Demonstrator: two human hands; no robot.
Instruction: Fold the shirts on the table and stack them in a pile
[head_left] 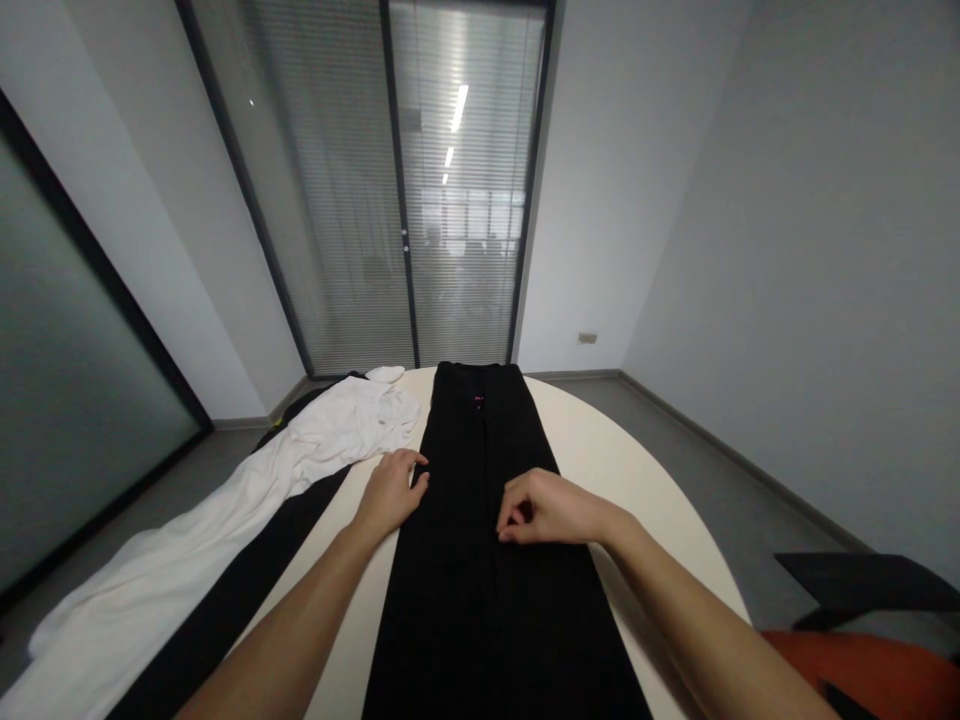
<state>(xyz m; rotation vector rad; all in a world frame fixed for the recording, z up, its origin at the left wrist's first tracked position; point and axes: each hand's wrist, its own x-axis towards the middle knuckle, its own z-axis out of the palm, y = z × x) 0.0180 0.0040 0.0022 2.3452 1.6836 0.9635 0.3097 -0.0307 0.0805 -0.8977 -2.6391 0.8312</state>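
A pair of black trousers [480, 440] lies flat along the middle of a round white table [622, 470], waistband at the far end. My left hand [391, 492] rests on the trousers' left edge, fingers curled against the cloth. My right hand [541, 508] sits over the middle seam with its fingertips bent down and pinched on the black fabric.
A white garment [247, 490] lies stretched along the table's left side, over another dark garment [247, 580]. A black and orange chair [862, 610] stands at the right. Glass doors with blinds [420, 200] are behind the table.
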